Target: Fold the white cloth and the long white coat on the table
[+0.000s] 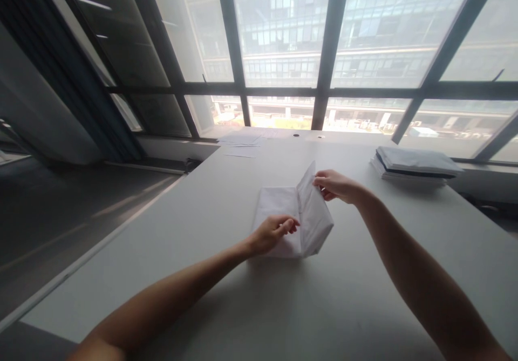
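Note:
A white folded cloth (277,202) lies on the white table (194,204), its right part raised at a slant like a turned page. My right hand (334,184) pinches the upper right edge of that raised part. Over the flat left part rests my left hand (275,233), its fingers curled near the fold in the middle. Whether the left fingertips grip any of the fabric is too small to tell.
At the table's back right sits a stack of folded white cloths (416,161) with a dark layer in it. Several paper sheets (240,138) lie at the back left. Windows (283,32) rise behind the table, and a dark curtain (68,69) hangs at left.

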Available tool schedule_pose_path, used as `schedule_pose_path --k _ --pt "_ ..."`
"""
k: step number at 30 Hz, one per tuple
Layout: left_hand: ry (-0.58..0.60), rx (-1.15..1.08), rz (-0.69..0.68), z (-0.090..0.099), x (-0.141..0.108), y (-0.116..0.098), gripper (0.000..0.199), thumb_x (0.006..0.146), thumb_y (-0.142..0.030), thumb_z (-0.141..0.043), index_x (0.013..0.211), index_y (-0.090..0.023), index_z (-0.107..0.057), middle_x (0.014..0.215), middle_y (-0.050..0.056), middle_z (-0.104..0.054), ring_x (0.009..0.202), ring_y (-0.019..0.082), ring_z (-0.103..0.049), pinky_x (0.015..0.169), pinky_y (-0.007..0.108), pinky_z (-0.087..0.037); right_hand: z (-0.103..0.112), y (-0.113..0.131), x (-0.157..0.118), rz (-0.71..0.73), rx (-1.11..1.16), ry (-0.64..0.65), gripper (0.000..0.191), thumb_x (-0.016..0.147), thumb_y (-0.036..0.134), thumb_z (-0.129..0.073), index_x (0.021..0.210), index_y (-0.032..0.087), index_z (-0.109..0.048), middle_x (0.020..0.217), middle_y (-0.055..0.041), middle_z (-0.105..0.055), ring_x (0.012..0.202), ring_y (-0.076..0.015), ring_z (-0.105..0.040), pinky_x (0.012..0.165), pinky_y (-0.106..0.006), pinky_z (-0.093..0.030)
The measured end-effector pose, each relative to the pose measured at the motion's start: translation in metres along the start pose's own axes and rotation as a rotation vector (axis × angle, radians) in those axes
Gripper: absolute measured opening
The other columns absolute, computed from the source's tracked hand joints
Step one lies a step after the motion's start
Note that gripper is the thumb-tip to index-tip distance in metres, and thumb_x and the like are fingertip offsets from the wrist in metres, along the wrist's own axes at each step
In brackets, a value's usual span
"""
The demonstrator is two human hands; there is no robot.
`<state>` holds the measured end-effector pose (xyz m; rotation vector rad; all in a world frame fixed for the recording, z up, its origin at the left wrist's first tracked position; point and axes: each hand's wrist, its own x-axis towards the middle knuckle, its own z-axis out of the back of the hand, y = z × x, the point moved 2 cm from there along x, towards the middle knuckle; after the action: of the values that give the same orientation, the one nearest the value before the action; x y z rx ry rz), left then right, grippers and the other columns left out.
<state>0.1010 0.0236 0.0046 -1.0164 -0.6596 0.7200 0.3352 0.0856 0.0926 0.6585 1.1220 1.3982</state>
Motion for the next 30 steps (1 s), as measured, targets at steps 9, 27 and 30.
schedule_pose_path --k 9,27,30 --pt "-0.240 -0.611 0.171 0.052 0.014 0.026 0.050 0.099 -0.057 -0.054 0.129 -0.018 -0.061 0.117 0.012 -0.068 0.099 0.023 -0.068 0.083 0.033 -0.056 -0.084 0.037 0.032 0.094 -0.078 0.092 0.015 0.085 0.023 -0.067 0.074 0.019 -0.058 0.049 -0.0030 -0.062 0.045 -0.0169 -0.062 0.044 -0.024 -0.052" --pt "-0.213 -0.953 0.567 0.063 0.018 0.043 0.050 0.090 -0.013 -0.055 0.140 -0.009 -0.053 0.113 0.016 -0.075 0.096 0.028 -0.075 0.094 0.042 -0.059 -0.118 -0.073 0.083 0.318 -0.229 -0.419 0.050 0.099 0.039 -0.044 0.141 0.016 -0.057 0.152 -0.0164 -0.051 0.147 -0.0290 -0.037 0.124 -0.045 -0.024" --pt "-0.286 -0.980 0.558 0.049 0.017 0.041 0.054 0.091 -0.014 -0.051 0.144 -0.010 -0.050 0.119 0.016 -0.074 0.102 0.029 -0.074 0.097 0.045 -0.058 -0.119 -0.078 0.087 0.300 -0.142 -0.379 0.057 0.099 0.041 -0.043 0.148 0.013 -0.051 0.160 -0.0161 -0.042 0.151 -0.0250 -0.032 0.126 -0.040 -0.021"
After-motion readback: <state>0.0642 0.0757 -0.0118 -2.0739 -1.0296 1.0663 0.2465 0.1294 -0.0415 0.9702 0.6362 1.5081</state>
